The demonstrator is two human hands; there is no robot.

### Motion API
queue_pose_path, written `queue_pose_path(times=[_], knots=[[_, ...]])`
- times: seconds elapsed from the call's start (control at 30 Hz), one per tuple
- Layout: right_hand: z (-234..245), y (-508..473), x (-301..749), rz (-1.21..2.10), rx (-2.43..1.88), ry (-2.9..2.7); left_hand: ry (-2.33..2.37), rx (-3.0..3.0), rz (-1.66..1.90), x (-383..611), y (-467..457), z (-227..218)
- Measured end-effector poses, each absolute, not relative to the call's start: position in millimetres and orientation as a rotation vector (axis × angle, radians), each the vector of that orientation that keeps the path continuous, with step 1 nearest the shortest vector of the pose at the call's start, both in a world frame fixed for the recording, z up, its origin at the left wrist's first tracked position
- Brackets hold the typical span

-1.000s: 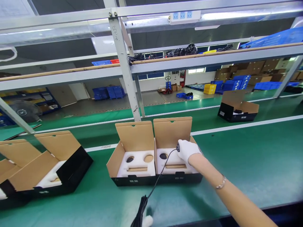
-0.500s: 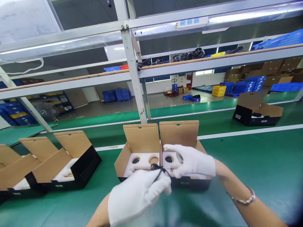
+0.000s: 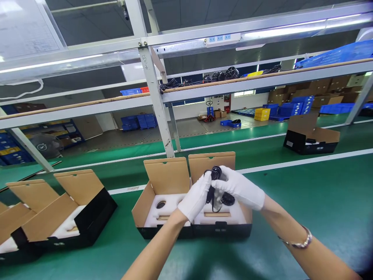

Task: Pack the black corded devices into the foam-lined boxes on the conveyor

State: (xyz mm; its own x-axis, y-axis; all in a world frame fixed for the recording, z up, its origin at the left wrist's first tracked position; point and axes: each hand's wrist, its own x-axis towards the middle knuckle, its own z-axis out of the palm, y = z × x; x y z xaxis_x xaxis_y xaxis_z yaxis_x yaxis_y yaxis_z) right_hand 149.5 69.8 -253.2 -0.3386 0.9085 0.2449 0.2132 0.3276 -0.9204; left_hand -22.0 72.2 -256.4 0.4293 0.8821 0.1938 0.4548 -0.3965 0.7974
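Note:
Both my hands wear white gloves and meet over the right one of two open boxes in the middle. Between them is a black device with a cable (image 3: 227, 199); it has round black ends and a greyish middle, and its exact kind is unclear. My left hand (image 3: 196, 197) is closed on its left side, where the black cable loops. My right hand (image 3: 241, 188) grips it from the right with bent fingers. Below lies the right box (image 3: 236, 230), lid up, with a white foam insert (image 3: 201, 219) partly hidden by my hands. The left box (image 3: 167, 178) holds similar foam with round holes.
More open black boxes (image 3: 99, 217) with foam stand at left on the green table (image 3: 291, 233). Another open box (image 3: 310, 146) sits far right. A metal post (image 3: 155, 97) rises behind the middle boxes, and a shelf rail (image 3: 233, 85) crosses above.
Both hands have come together over the right box, my left hand moving up and right. The black device now shows between them. The view has shifted slightly.

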Motion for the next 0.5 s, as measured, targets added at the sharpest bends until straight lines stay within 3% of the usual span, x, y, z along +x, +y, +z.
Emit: queue_pose_path(times=[0.3, 0.37, 0.5], knots=[[-247, 74, 167, -0.507, -1.258, -2.535, 0.970, 2.391, 0.095, -16, 121, -231], [-258, 81, 157, -0.581, -1.457, -2.506, 1.027, 2.509, -0.013, -12, 139, -235], [-302, 118, 129, -0.428, -1.789, -2.383, 1.204, 2.654, -0.277, -8, 171, -263]])
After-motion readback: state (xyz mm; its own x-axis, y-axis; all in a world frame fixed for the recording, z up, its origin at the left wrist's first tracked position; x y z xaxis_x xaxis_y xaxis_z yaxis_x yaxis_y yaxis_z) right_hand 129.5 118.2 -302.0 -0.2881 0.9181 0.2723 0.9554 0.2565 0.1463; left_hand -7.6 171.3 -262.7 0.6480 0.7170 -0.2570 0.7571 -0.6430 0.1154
